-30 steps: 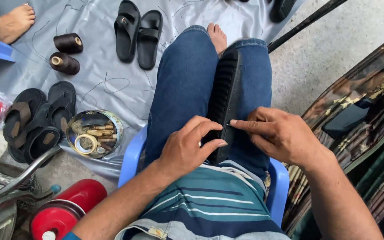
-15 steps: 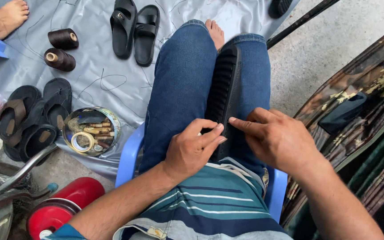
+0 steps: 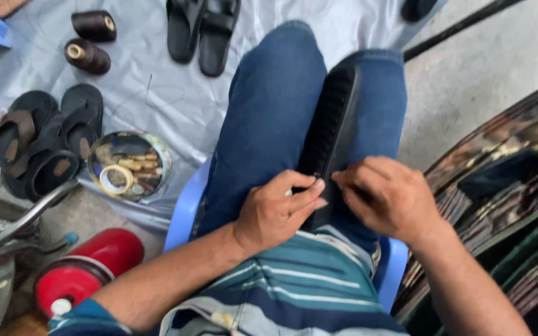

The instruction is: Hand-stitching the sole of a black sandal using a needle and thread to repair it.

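With my left hand [image 3: 278,211] pinching the near end of the black shoe [image 3: 333,134] lying sole-up between my thighs, running toward twelve o'clock, I keep it braced there while my right hand [image 3: 388,198], fingertips closed on its edge, works steadily.

Two dark thread spools [image 3: 89,38], black sandals [image 3: 202,31], brown sandals [image 3: 45,140] and a round tin [image 3: 129,165] lie on grey sheeting [image 3: 157,99], a red cylinder [image 3: 85,267] nearby.

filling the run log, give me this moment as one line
left hand: grips black shoe heel end | right hand: fingertips on shoe edge | shoe: sole up, wedged between knees | nearby: round tin
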